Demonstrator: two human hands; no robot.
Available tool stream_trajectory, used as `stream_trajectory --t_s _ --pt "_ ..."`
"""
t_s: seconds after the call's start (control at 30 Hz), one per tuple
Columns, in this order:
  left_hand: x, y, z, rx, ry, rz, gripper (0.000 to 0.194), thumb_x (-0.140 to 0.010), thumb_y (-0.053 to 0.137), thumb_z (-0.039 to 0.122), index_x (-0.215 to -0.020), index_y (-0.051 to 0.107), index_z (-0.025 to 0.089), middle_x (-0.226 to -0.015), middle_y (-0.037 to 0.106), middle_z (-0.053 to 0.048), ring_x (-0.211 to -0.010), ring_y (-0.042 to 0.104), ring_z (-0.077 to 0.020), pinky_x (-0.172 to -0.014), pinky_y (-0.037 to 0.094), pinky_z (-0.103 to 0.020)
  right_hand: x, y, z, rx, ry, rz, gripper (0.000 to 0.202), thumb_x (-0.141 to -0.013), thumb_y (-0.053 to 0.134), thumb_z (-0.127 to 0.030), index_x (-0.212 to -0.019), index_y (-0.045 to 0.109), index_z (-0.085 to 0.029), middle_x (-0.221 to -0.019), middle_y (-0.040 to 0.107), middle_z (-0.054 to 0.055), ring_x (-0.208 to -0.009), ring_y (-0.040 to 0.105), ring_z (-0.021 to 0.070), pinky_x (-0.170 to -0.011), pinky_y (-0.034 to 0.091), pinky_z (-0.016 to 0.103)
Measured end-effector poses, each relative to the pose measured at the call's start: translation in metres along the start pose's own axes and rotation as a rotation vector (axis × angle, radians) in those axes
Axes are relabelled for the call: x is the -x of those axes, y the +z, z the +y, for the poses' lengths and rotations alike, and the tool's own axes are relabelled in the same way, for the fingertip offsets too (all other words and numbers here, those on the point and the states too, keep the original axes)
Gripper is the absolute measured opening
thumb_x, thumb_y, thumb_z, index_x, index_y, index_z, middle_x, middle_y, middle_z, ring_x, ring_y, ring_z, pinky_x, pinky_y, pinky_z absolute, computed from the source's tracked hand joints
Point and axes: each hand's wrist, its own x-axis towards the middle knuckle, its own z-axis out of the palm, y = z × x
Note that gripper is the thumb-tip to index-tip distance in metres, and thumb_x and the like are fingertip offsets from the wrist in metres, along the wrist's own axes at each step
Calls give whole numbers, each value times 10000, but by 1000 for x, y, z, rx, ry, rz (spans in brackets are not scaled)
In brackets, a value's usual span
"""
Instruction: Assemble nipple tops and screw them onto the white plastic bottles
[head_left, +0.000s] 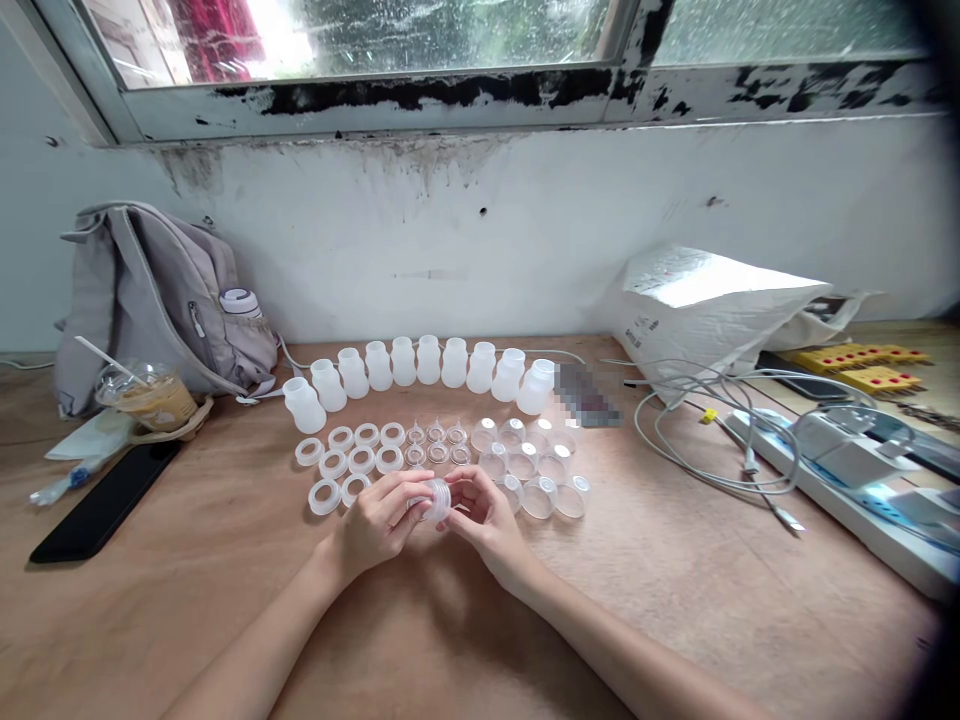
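Between both hands, near the middle of the table, is a translucent ring (pixel 437 499) with ridged sides. My left hand (pixel 386 515) grips it from the left with bent fingers, and my right hand (pixel 484 515) pinches its right side. Just beyond the hands lie several clear nipple-shaped pieces (pixel 436 432). White rings (pixel 324 496) are laid out in rows to the left, and clear domed caps (pixel 538 497) in rows to the right. Behind them several frosted bottles (pixel 428 360) stand upright in an arc. The fingers partly cover the held ring.
At the left are a grey backpack (pixel 157 300), an iced drink cup (pixel 154 400) and a black phone (pixel 105 503). At the right are a silvery bag (pixel 705 310), tangled white cables (pixel 675 455), a power strip (pixel 847 500) and yellow pieces (pixel 874 378). A wall stands behind the table.
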Motion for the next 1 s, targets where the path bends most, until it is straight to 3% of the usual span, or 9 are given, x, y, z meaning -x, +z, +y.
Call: stream_trajectory --t_s 0.67,0.83,1.0 --pt "2 0 -2 -84 42 92 116 -778 576 115 -875 572 178 -784 615 -35 -689 574 -119 -629 486 -236 0 -4 -7 -69 -3 -34 190 -714 628 -190 -874 526 -208 -804 551 1 -702 537 133 -595 483 268" --pt "4 3 -1 -27 31 125 112 -791 557 110 -881 559 176 -812 635 -37 -738 590 -121 -665 486 -232 1 -4 -7 9 25 -40 213 -703 645 -255 -883 546 -198 -836 517 14 -698 499 128 -496 458 221" --pt "3 2 1 -17 13 81 103 -810 519 111 -884 553 175 -789 650 -27 -718 592 -126 -655 478 -243 1 -5 -8 110 46 -108 241 -743 616 -313 -950 573 -196 -868 552 31 -724 509 135 -531 452 228"
